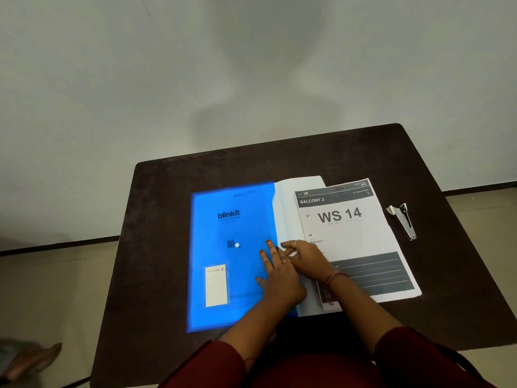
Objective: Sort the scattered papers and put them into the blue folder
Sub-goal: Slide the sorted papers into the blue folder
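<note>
The person sits at a dark table point(167, 247). Nearest, the left hand point(275, 271) lies flat on the blue folder point(232, 261), fingers straight and spread, close to its right edge. Just beside it the right hand point(306, 259) touches the papers point(352, 242), its fingers bent at their left edge; whether it pinches a sheet I cannot tell. The papers stick out from the folder to the right, the top sheet reading "WS 14". Further right, apart from them, lies a stapler point(404, 221).
</note>
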